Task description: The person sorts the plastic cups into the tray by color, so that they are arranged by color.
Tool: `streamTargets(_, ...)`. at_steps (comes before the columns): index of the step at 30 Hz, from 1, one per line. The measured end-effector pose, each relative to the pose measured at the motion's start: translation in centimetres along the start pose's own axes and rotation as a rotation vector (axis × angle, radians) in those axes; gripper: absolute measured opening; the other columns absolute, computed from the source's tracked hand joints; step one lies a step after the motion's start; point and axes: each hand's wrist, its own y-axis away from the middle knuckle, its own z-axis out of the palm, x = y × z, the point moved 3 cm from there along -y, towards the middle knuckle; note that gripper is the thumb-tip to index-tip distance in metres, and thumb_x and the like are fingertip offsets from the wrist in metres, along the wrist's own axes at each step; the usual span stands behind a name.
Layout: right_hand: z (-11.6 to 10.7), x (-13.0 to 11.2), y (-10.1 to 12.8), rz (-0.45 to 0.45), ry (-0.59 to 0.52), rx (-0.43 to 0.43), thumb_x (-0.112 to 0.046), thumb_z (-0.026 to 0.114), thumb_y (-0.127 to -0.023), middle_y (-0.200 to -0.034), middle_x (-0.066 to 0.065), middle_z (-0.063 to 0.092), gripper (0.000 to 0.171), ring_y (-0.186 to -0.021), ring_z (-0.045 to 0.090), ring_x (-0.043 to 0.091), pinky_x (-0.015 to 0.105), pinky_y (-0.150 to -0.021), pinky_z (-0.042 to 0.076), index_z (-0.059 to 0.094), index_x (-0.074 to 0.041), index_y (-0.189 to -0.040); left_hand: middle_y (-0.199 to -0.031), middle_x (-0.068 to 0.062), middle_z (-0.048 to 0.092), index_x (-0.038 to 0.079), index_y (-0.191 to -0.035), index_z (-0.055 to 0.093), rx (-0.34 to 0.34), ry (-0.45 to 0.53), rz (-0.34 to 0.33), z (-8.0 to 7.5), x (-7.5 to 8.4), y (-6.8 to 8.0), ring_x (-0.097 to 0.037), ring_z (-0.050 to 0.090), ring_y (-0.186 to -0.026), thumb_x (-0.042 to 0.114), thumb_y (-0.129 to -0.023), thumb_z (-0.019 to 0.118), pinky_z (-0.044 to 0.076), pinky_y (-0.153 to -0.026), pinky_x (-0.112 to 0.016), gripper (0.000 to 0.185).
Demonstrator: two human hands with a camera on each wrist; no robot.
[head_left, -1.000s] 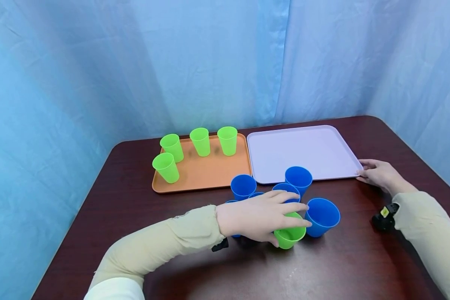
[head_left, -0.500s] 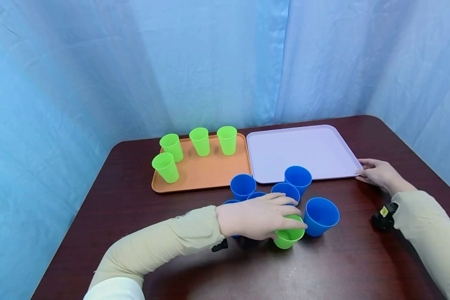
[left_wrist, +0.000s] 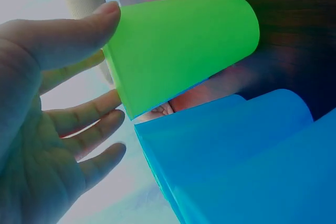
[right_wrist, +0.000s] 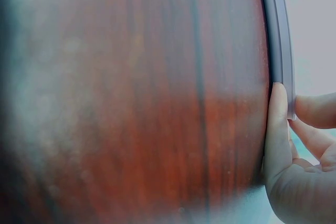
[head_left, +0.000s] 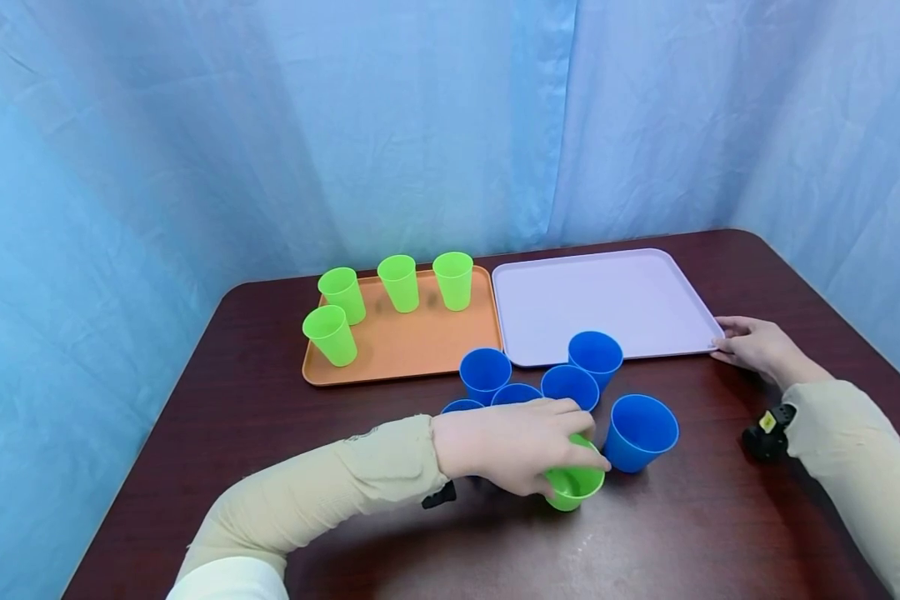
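Observation:
In the head view my left hand [head_left: 521, 446] holds a green cup [head_left: 576, 485] by its rim, at the front of a group of blue cups. The left wrist view has the thumb [left_wrist: 107, 19] on the side of this green cup [left_wrist: 184, 51] and the other fingers round its rim. Right beside it stands a blue cup [left_wrist: 205, 156]. My right hand [head_left: 761, 348] pinches the near right corner of the lilac tray [head_left: 607, 304]. The right wrist view shows the tray's edge [right_wrist: 281, 40] between thumb and fingers.
An orange tray [head_left: 427, 346] at the back left carries several green cups, one being the front-left cup [head_left: 332, 336]. It lies against the lilac tray. Another blue cup [head_left: 640, 433] stands right of the held cup. Curtains [head_left: 420, 125] hang behind the dark table [head_left: 240, 417].
My left fingers have closed on the green cup's rim, and the cup has shifted slightly toward me and left. The right hand stays at the tray corner.

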Motion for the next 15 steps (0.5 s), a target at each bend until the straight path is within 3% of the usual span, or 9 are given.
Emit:
streamTargets(9, 0.0, 0.0, 0.1, 0.0, -0.014, -0.004, -0.005, 0.047, -0.098, -0.125, 0.036, 0.032, 0.062, -0.069, 0.054, -0.007, 0.018, -0.069, 0.053, 0.011, 0.01, -0.146, -0.127, -0.002, 0.049, 0.021, -0.136, 0.053, 0.032, 0.095, 0.043, -0.5, 0.4, 0.4, -0.012, 0.041, -0.117, 0.026, -0.086, 0.07, 0.037, -0.089, -0.011, 0.053)
streamTargets(15, 0.0, 0.1, 0.1, -0.001, -0.022, -0.002, -0.005, 0.047, -0.097, -0.125, 0.036, 0.033, 0.062, -0.069, 0.055, -0.008, 0.019, -0.07, 0.053, 0.012, 0.01, -0.146, -0.127, -0.003, 0.049, 0.02, -0.135, 0.053, 0.067, 0.073, 0.06, -1.6, 0.7, 0.8, -0.013, 0.041, -0.117, 0.03, -0.085, 0.07, 0.037, -0.089, -0.012, 0.054)
